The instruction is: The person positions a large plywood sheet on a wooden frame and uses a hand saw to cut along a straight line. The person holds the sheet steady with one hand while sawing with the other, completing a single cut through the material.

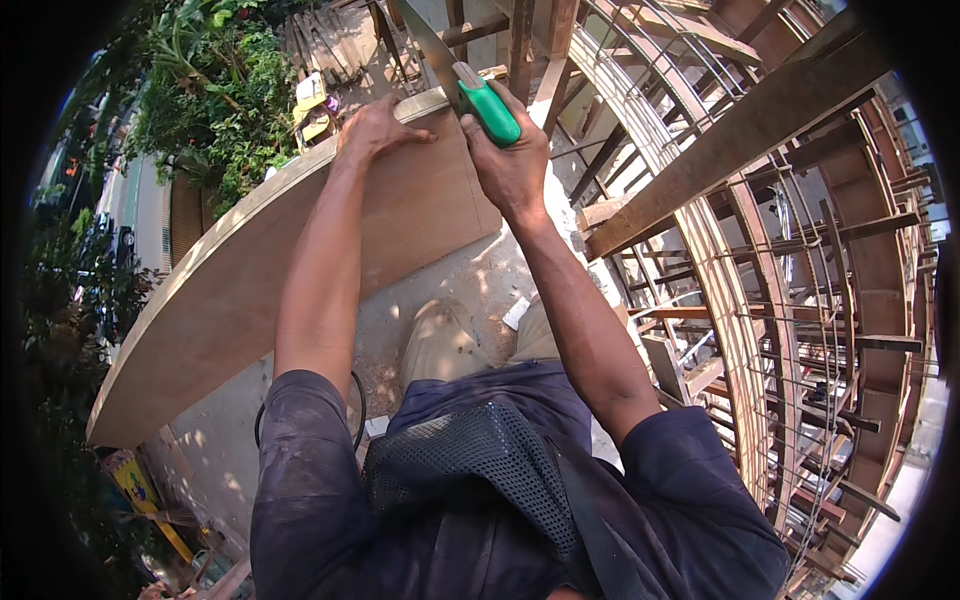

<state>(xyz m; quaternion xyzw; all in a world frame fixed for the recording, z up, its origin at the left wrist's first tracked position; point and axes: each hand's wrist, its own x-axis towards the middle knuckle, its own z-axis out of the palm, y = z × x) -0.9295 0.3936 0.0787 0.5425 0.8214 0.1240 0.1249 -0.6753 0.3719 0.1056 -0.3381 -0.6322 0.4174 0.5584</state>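
The right grip (pixel 510 155) is closed firmly around the green handle of a hand saw (pixel 490 115), whose blade (pixel 437 50) points far and slightly left, its tip running out of view at the far edge. The left grip (pixel 376 132) lies over the far edge of a curved wooden panel (pixel 270 290), thumb spread along the near face; the fingers are partly hidden, so I cannot tell how tightly they close. The saw is at the panel's right end, just beside the corner, though whether the teeth touch the wood cannot be told. The panel sweeps from there toward the near left, its broad brown face turned to the person and its pale rim bowed outward. Nearer lies a concrete floor (pixel 410 305) dappled with sunlight, with a small white piece (pixel 516 313) on it beside the person's knees. A black cable (pixel 360 405) loops by the left sleeve, and a black mesh cloth (pixel 470 460) hangs in front of the chest. To the right, a thick wooden beam (pixel 740 140) slants across curved timber strips (pixel 725 300) and thin rods. Beyond the panel at the far left stand leafy green plants (pixel 215 110), with a yellow object (pixel 312 105) near them.
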